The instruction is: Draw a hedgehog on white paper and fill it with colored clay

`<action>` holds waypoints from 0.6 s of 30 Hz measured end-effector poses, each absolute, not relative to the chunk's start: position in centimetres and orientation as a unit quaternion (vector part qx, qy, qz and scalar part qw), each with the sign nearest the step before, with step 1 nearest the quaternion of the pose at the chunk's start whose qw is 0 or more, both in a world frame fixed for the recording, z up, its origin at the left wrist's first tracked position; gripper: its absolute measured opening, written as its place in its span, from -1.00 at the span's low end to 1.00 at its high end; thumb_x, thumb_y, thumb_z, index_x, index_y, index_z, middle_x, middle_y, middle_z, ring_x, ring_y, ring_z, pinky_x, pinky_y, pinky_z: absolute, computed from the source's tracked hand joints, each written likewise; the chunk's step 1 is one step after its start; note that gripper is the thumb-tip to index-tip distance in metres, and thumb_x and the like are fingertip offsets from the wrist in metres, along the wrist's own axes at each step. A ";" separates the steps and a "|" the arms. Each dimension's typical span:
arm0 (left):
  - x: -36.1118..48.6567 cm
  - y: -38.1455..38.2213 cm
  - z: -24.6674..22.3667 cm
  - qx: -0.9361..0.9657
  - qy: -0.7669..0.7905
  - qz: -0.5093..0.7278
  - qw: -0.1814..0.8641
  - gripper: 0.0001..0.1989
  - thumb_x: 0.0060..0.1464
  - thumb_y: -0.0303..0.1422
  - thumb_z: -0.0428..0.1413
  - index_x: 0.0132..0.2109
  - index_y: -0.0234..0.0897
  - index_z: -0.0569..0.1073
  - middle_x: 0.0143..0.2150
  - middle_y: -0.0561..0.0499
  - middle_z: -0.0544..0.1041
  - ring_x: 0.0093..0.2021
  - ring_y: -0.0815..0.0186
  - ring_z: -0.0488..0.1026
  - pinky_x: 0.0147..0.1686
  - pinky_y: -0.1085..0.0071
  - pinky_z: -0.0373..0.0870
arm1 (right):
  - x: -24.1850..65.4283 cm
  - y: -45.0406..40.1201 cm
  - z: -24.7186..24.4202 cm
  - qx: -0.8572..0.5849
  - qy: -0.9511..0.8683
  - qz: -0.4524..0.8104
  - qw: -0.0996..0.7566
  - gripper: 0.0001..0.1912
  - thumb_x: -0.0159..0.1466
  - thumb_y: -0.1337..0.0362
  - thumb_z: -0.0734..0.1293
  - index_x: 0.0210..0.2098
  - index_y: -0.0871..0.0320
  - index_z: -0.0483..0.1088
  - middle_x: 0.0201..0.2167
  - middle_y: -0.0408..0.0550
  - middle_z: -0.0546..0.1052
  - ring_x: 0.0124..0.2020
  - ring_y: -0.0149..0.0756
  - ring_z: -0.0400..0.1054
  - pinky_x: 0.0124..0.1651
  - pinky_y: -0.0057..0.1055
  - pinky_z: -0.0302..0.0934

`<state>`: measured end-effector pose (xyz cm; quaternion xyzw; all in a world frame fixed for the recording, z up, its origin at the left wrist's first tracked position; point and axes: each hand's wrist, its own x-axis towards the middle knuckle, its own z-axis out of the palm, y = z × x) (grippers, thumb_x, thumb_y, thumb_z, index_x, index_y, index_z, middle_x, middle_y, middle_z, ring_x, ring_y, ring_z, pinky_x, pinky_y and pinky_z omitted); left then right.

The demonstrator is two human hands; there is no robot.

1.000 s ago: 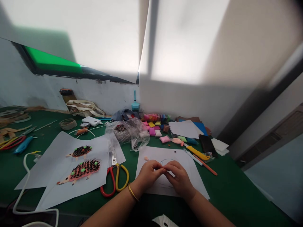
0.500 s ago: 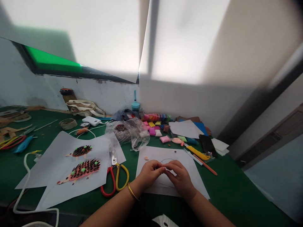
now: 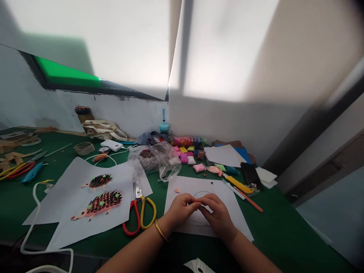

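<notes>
My left hand (image 3: 183, 208), with a gold bangle on its wrist, and my right hand (image 3: 217, 214) meet fingertip to fingertip over a white sheet of paper (image 3: 239, 223). Both are closed in a pinch; whatever sits between the fingertips is hidden or too small to name. A curved pencil line shows on the sheet behind the fingers. Near the sheet's upper left lies a small peach-coloured lump (image 3: 177, 190). A tiny dark bit (image 3: 212, 183) rests close to its top edge.
Left of my hands lie red-and-yellow-handled scissors (image 3: 139, 212) and paper bearing two hedgehog figures (image 3: 104, 204). Behind are a clear plastic bag (image 3: 153, 159) and several coloured clay packets (image 3: 191, 160). A yellow cutter (image 3: 239, 184), an orange pencil (image 3: 248, 200) and a black phone (image 3: 250, 175) lie right.
The whole view has shifted slightly, so things on the table appear a little further right. My hands keep the same pinch, fingertips together.
</notes>
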<state>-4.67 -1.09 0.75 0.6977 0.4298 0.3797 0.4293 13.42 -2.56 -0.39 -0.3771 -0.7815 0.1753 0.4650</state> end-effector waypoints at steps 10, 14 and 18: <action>-4.6 -1.1 0.3 0.709 0.429 0.379 0.412 -0.73 0.10 -0.14 0.13 -0.32 -0.25 0.56 -0.36 0.00 0.54 -0.31 0.28 0.43 -0.27 0.42 0.31 | 13.5 -2.5 -0.3 -0.375 -0.777 0.165 0.478 -0.87 0.28 0.30 0.33 -0.18 0.05 0.49 -0.28 -0.02 0.48 -0.23 -0.24 0.40 -0.19 -0.27 0.39; -4.6 -1.1 0.2 0.720 0.426 0.397 0.379 -0.74 0.16 -0.19 0.09 -0.33 -0.27 0.54 -0.36 -0.01 0.54 -0.30 0.28 0.43 -0.25 0.41 0.30 | 13.5 -2.5 -0.2 -0.383 -0.766 0.173 0.486 -0.90 0.28 0.31 0.33 -0.22 0.07 0.48 -0.29 -0.03 0.47 -0.24 -0.26 0.39 -0.19 -0.29 0.38; -4.6 -1.1 0.1 0.718 0.426 0.416 0.361 -0.77 0.15 -0.21 0.12 -0.34 -0.26 0.54 -0.36 0.00 0.54 -0.31 0.30 0.42 -0.24 0.42 0.29 | 13.6 -2.5 -0.2 -0.380 -0.773 0.185 0.473 -0.81 0.24 0.25 0.38 -0.14 0.06 0.46 -0.26 -0.02 0.48 -0.22 -0.24 0.39 -0.15 -0.27 0.38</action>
